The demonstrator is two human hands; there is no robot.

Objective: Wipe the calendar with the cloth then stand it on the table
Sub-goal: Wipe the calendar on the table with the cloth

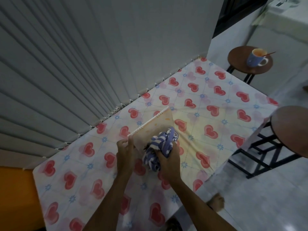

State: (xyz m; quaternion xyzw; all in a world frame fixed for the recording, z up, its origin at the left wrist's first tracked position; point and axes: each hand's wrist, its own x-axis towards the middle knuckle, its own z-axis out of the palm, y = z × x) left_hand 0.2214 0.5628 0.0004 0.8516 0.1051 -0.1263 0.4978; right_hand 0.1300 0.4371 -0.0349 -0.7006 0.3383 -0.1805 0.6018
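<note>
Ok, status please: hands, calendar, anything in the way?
Left hand grips calendar edge. Right hand presses cloth on it. Tabletop ahead holds nothing.

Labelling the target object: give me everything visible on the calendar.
The calendar is a pale, cream-coloured card panel with a white wire spiral binding along its upper edge. A few small orange marks show on the visible face; no print is legible. It is held tilted above the heart-patterned tablecloth, not yet standing on its own. The left hand pinches its near-left corner. The right hand presses a bunched blue-and-white striped cloth against its lower right face, covering that part.
</note>
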